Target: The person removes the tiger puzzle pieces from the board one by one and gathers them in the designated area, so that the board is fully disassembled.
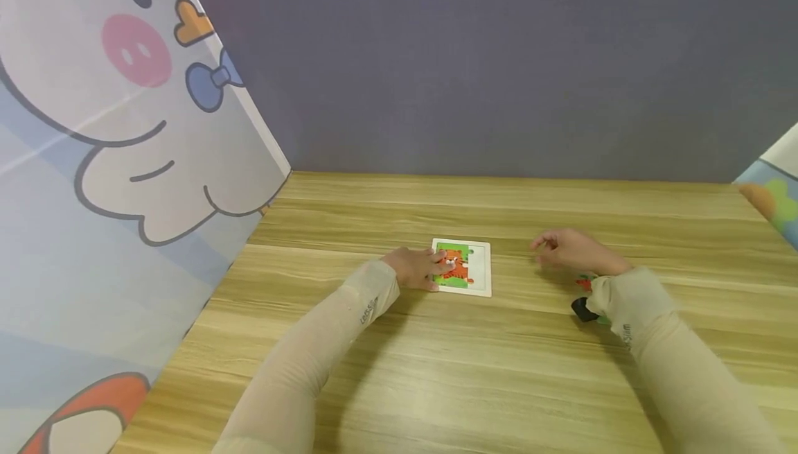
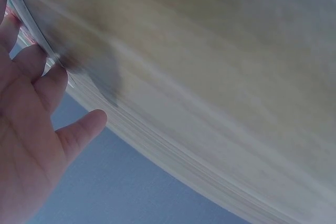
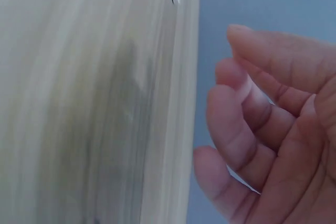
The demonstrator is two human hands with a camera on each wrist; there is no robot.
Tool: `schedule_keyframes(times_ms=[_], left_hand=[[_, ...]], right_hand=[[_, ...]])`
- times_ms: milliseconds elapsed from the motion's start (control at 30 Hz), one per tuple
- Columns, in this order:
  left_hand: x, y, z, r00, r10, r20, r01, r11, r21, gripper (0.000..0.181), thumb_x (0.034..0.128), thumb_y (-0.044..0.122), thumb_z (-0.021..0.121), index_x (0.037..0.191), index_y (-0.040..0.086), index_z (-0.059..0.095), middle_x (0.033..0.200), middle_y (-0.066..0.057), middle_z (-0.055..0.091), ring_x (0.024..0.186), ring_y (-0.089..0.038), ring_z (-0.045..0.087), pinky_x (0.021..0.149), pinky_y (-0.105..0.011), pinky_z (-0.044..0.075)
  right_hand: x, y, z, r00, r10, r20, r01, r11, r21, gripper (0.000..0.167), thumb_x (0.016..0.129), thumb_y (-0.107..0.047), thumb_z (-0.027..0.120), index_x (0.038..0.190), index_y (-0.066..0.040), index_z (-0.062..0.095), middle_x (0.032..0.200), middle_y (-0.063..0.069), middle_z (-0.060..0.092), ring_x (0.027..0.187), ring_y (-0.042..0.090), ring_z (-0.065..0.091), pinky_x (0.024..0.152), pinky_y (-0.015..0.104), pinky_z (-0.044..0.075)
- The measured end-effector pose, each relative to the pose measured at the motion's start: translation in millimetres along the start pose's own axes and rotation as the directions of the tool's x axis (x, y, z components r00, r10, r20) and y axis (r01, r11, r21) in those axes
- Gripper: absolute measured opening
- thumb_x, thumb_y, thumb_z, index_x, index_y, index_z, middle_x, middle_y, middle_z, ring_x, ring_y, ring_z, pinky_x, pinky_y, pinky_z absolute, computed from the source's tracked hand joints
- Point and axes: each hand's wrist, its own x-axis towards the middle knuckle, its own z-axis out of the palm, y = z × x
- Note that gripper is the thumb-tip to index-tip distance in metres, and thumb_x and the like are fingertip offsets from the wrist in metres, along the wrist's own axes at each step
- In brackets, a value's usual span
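A white square puzzle tray (image 1: pixel 480 268) lies on the table, with joined tiger puzzle pieces (image 1: pixel 460 281) filling its left side and a bare white strip at its right. My left hand (image 1: pixel 414 268) rests on the tray's left side, its fingers spread over the tiger picture. In the left wrist view, the tray edge (image 2: pixel 34 27) shows beside those fingers. To the right of the tray, my right hand (image 1: pixel 576 251) hovers above the table with fingers loosely bent. Nothing shows between its fingers (image 3: pixel 228 124) in the right wrist view.
Under the right wrist, a red and green puzzle piece (image 1: pixel 584 283) is partly hidden by the sleeve. A black object (image 1: pixel 584 310) sits at that wrist. A grey wall (image 1: pixel 499 66) stands behind the wooden table (image 1: pixel 499 385), and a cartoon-printed panel (image 1: pixel 93 246) borders its left.
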Motion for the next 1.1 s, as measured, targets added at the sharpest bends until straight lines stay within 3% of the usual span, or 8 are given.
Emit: schedule_keyframes(times_ms=[167, 333, 567, 800, 967, 1100], left_hand=[[2.4, 3.2, 5.2, 1.0, 0.026, 0.009, -0.025, 0.999, -0.041, 0.064, 0.0983, 0.048, 0.04, 0.154, 0.035, 0.011, 0.16, 0.008, 0.002, 0.145, -0.013, 0.006, 0.112, -0.045, 0.028], [2.3, 4.2, 10.7, 1.0, 0.015, 0.009, -0.015, 0.997, -0.078, 0.063, 0.0986, 0.046, 0.041, 0.154, 0.035, 0.012, 0.159, 0.007, 0.001, 0.145, -0.013, 0.005, 0.114, -0.048, 0.02], [-0.1, 1.5, 7.3, 1.0, 0.013, -0.007, -0.013, 0.999, -0.04, 0.064, 0.0979, 0.047, 0.041, 0.154, 0.035, 0.011, 0.159, 0.008, 0.001, 0.145, -0.013, 0.007, 0.108, -0.04, 0.035], [0.7, 1.6, 3.0, 1.0, -0.006, 0.006, 0.006, 1.0, 0.005, 0.064, 0.0978, 0.049, 0.039, 0.154, 0.037, 0.009, 0.159, 0.01, 0.001, 0.145, -0.012, 0.008, 0.109, -0.037, 0.034], [1.6, 0.2, 2.1, 1.0, -0.005, 0.003, 0.005, 1.0, -0.012, 0.064, 0.0979, 0.048, 0.039, 0.153, 0.036, 0.011, 0.159, 0.009, 0.002, 0.145, -0.013, 0.008, 0.111, -0.038, 0.029], [1.8, -0.5, 0.5, 1.0, -0.007, -0.001, 0.007, 1.0, -0.012, 0.063, 0.0978, 0.049, 0.039, 0.153, 0.037, 0.011, 0.159, 0.009, 0.002, 0.145, -0.012, 0.007, 0.111, -0.039, 0.029]], right_hand=[[13.2, 0.8, 12.2, 1.0, -0.024, 0.013, 0.024, 1.0, -0.008, 0.032, 0.087, -0.006, 0.066, 0.114, 0.011, 0.06, 0.067, 0.003, 0.057, 0.059, 0.014, 0.05, 0.056, 0.028, 0.044], [29.9, -5.3, 24.5, 0.996, -0.079, 0.039, 0.081, 0.995, -0.05, 0.023, 0.086, -0.004, 0.066, 0.107, 0.006, 0.064, 0.069, 0.0, 0.056, 0.062, 0.014, 0.048, 0.06, 0.03, 0.043], [50.0, -22.3, 32.8, 0.991, -0.12, 0.062, 0.127, 0.983, -0.131, 0.017, 0.087, -0.005, 0.066, 0.102, 0.002, 0.066, 0.074, 0.002, 0.06, 0.062, 0.013, 0.047, 0.06, 0.03, 0.042], [62.4, -38.0, 39.1, 0.99, -0.115, 0.078, 0.128, 0.976, -0.177, 0.016, 0.086, -0.005, 0.065, 0.101, 0.0, 0.068, 0.076, 0.003, 0.061, 0.065, 0.014, 0.05, 0.061, 0.03, 0.043], [67.4, -48.7, 40.4, 0.987, -0.138, 0.087, 0.155, 0.96, -0.232, 0.016, 0.084, -0.006, 0.065, 0.099, -0.002, 0.069, 0.083, 0.004, 0.067, 0.069, 0.015, 0.057, 0.064, 0.033, 0.048], [73.6, -51.1, 42.8, 0.993, -0.086, 0.079, 0.105, 0.954, -0.279, 0.018, 0.084, -0.006, 0.063, 0.1, -0.003, 0.07, 0.087, 0.004, 0.068, 0.065, 0.014, 0.052, 0.062, 0.03, 0.045]])
